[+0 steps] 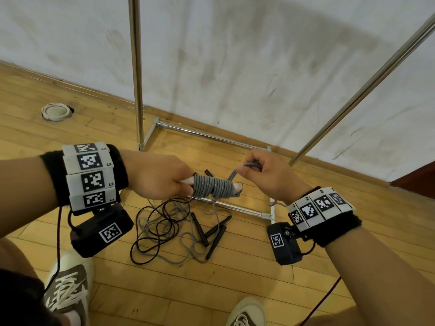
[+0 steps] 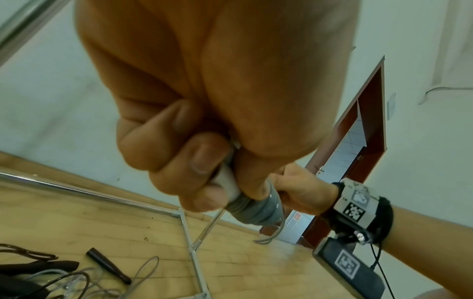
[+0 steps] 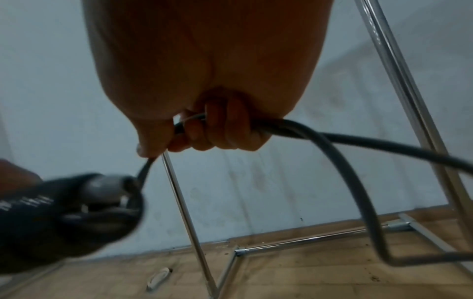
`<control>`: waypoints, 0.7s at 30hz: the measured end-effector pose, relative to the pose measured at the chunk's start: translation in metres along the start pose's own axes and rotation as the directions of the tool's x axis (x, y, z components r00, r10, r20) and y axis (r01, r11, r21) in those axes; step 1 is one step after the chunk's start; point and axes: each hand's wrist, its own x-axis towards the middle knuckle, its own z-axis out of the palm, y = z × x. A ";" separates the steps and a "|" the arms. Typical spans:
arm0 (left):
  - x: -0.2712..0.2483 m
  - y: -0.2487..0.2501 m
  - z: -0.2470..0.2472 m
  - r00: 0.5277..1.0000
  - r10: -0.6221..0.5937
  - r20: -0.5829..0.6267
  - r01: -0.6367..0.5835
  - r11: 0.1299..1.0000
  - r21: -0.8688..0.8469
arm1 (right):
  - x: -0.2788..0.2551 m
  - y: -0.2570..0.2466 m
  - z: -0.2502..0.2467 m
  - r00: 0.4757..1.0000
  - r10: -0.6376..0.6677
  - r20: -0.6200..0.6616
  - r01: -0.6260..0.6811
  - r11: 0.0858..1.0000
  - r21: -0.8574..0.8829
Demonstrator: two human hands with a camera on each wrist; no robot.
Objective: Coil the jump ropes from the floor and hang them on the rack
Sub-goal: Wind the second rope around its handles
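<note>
My left hand (image 1: pixel 162 177) grips the white handles (image 2: pixel 227 182) of a grey jump rope, held level above the floor. The grey rope (image 1: pixel 213 185) is wound in tight turns round those handles. My right hand (image 1: pixel 263 171) pinches the rope's free end (image 3: pixel 332 137) just right of the coil, fingers curled round it. A tangle of black and grey jump ropes (image 1: pixel 164 231) with black handles (image 1: pixel 211 231) lies on the wooden floor below my hands. The chrome rack (image 1: pixel 136 67) stands behind, its base bars (image 1: pixel 207 135) on the floor.
A white wall runs behind the rack, with a dark door frame (image 2: pixel 368 125) to the right. A white round fitting (image 1: pixel 56 111) sits in the floor at the left. My two shoes (image 1: pixel 68 290) stand at the bottom of the head view.
</note>
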 end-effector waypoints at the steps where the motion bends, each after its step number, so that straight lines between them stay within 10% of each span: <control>1: 0.002 -0.001 0.000 1.000 -0.008 -0.018 0.008 1.000 0.011 | 0.000 -0.004 -0.002 1.000 0.011 -0.008 -0.011 0.999 0.045; 10: 0.006 -0.009 -0.011 0.939 -0.063 -0.339 0.070 0.998 0.009 | -0.008 -0.028 -0.012 0.990 0.142 0.018 -0.130 0.847 0.516; 21: -0.003 -0.001 -0.011 0.888 0.039 -0.458 -0.177 0.949 -0.262 | -0.013 -0.022 0.001 0.990 0.120 0.070 -0.137 0.745 0.653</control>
